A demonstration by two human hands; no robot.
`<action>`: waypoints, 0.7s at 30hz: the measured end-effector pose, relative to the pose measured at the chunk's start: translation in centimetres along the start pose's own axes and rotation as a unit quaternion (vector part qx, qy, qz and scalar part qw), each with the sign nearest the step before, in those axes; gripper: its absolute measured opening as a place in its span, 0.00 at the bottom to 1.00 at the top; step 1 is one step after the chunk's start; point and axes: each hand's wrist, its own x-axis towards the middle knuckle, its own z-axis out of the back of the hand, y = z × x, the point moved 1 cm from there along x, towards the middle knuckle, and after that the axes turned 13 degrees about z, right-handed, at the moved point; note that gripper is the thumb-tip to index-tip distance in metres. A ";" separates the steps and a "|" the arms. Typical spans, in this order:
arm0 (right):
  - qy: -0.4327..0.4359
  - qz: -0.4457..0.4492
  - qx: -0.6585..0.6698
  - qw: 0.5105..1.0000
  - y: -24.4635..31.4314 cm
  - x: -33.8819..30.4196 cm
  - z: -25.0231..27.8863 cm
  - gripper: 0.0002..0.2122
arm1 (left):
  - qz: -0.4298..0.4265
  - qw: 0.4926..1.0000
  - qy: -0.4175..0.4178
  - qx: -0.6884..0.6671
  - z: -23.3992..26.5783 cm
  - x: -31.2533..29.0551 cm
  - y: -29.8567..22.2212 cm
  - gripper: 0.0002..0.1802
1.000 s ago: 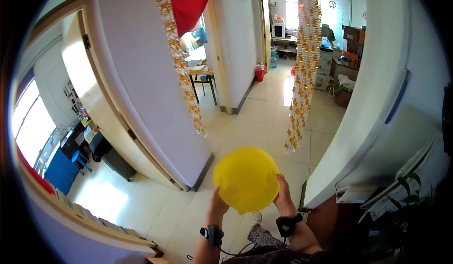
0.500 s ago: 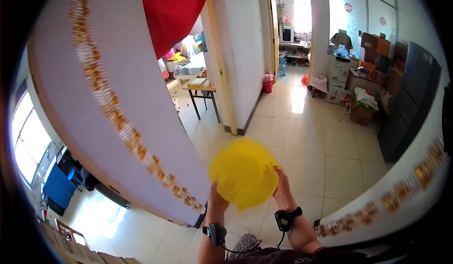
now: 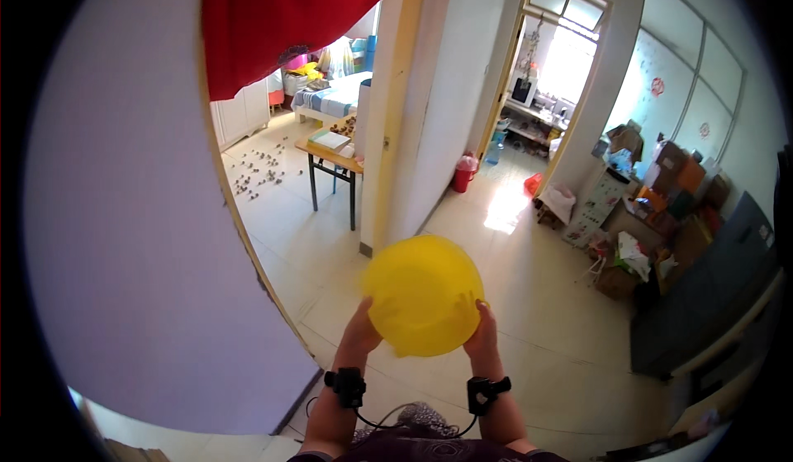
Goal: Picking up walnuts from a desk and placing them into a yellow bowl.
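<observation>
A round yellow plastic basin [image 3: 425, 284] is held out in front of me at the middle of the view. My left hand [image 3: 361, 328] grips its lower left side, and my right hand [image 3: 482, 330] grips its right side. The fingers of both hands show as shadows through the thin yellow wall. What the basin holds, if anything, cannot be made out. Each wrist carries a black strapped device with a cable.
A doorway under a red curtain [image 3: 281, 24] stands left of centre. Inside are a small table [image 3: 334, 161], a bed [image 3: 339, 94] and small round things [image 3: 256, 173] scattered on the floor. Ahead is a red bin [image 3: 464, 175]; boxes and a dark fridge [image 3: 702, 289] line the right.
My view has swung left and moved forward, bringing more of the curtained room into sight. The lavender wall's tinsel garland has left the view. Both hands still hold the basin.
</observation>
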 end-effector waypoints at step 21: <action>0.106 -0.209 0.052 0.971 -29.8 48.7 -14.4 0.17 | -0.161 0.969 -0.175 -0.065 25.2 31.2 -26.7 0.33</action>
